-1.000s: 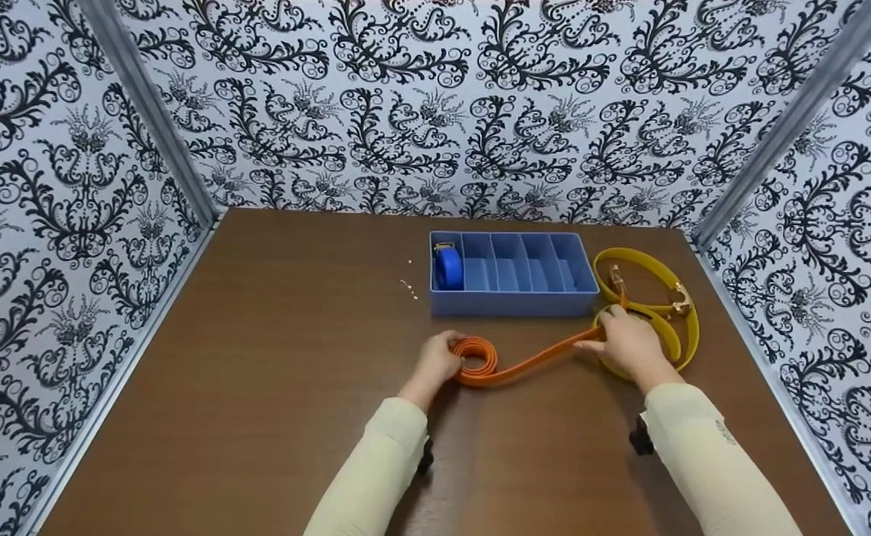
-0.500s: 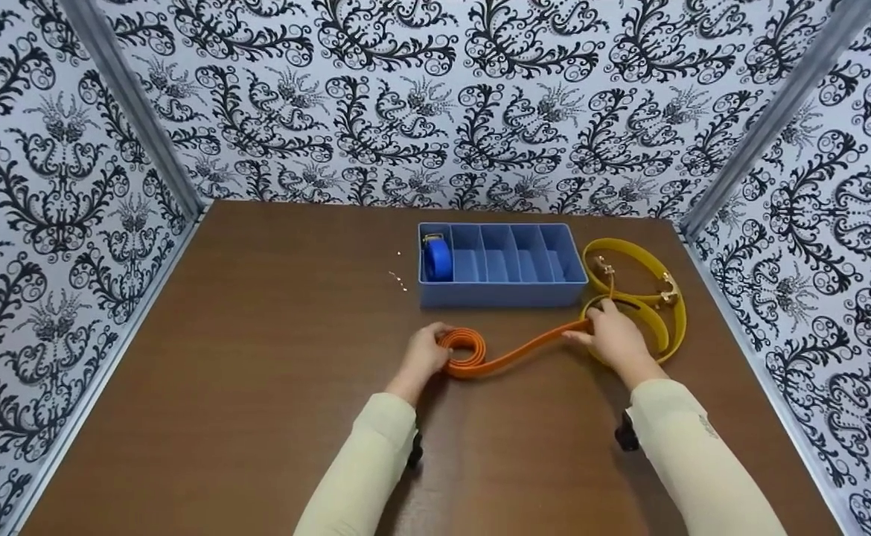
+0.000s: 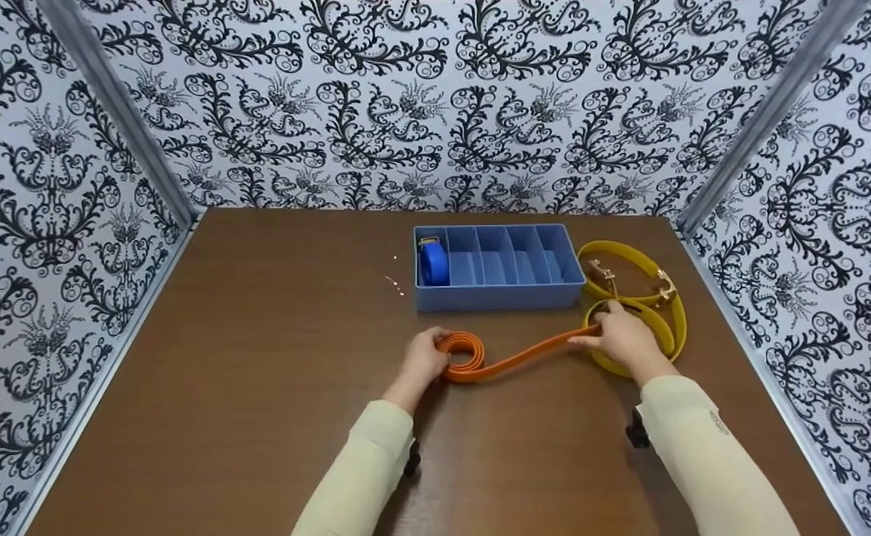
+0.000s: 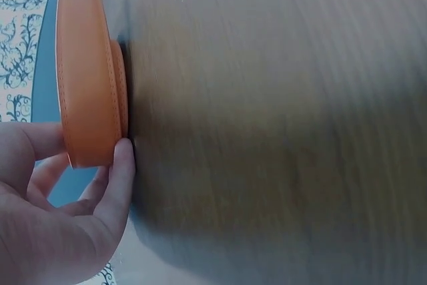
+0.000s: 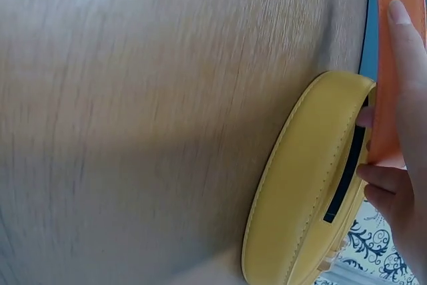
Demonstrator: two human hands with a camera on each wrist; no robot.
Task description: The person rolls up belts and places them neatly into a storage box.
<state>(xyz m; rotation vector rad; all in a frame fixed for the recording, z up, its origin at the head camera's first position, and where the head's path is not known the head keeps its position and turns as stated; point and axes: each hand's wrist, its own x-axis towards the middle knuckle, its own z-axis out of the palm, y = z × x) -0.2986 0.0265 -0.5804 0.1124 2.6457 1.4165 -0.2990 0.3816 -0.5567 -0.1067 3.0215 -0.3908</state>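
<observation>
Holding the partly coiled orange belt on the brown surface, the two hands stand apart at different stretches of it. The left hand grips the coil's outer side; the right hand pinches the strap beside the yellow belt, which lies in loose loops. Whether the right fingers also touch the yellow belt cannot be told from the wrist view. Beyond that hand lies a gold-toned buckle, apparently the orange belt's own.

Compared with the preceding second, little has changed: the head view has shifted slightly, while the coil keeps about the same size and the strap still spans the gap between the hands. Winding is therefore judged to be partway along, with little recent advance.

Behind the coil, a blue-grey divided box of five compartments stands on the surface, a rolled blue belt in its leftmost one. The yellow loops lie at the box's right end. Small pale marks, of unclear nature, show at its left. Walls with black scrollwork on white enclose the surface at the back and both sides, with grey posts at the rear corners.
</observation>
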